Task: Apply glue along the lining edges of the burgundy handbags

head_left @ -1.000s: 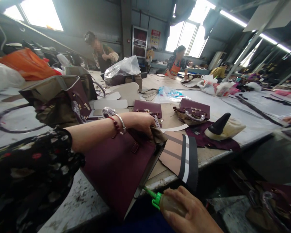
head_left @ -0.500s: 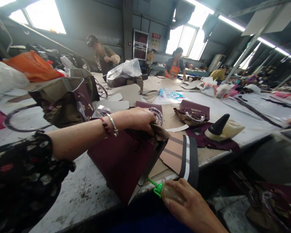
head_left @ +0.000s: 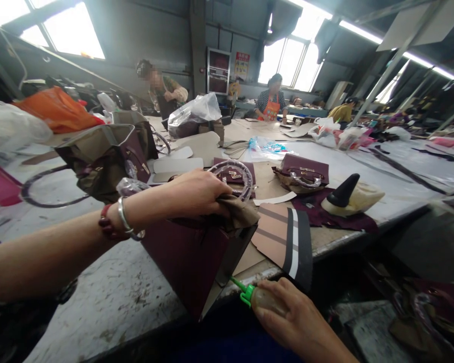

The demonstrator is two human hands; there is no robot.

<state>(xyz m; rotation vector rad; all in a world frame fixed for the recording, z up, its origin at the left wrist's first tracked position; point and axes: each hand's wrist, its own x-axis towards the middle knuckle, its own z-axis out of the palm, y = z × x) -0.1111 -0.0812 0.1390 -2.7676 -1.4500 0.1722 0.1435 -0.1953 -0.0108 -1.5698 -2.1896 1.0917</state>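
Note:
A dark maroon handbag (head_left: pixel 185 262) stands tilted at the table's front edge, its plastic-wrapped ring handle (head_left: pixel 245 176) rising behind my wrist. My left hand (head_left: pixel 204 194) is closed on the brown lining (head_left: pixel 240 212) at the bag's top. Below and to the right, my right hand (head_left: pixel 287 312) wraps round a squeeze bottle (head_left: pixel 270 301) of cloudy, brownish content. The bottle's green nozzle (head_left: pixel 239 285) points at the bag's side edge near its lower corner. Whether the tip touches the bag I cannot tell.
Right of the bag lie a striped tan-and-black panel (head_left: pixel 278 234), a small maroon bag (head_left: pixel 302 171) and a container with a black cone (head_left: pixel 344 190). An open handbag (head_left: pixel 98 146) stands at the left. Two people work across the table (head_left: pixel 109 312); maroon bags lie low at right.
My left hand has shifted slightly left, with the forearm lower in view, and the ring handle shows more fully. My right hand and the bottle have hardly moved.

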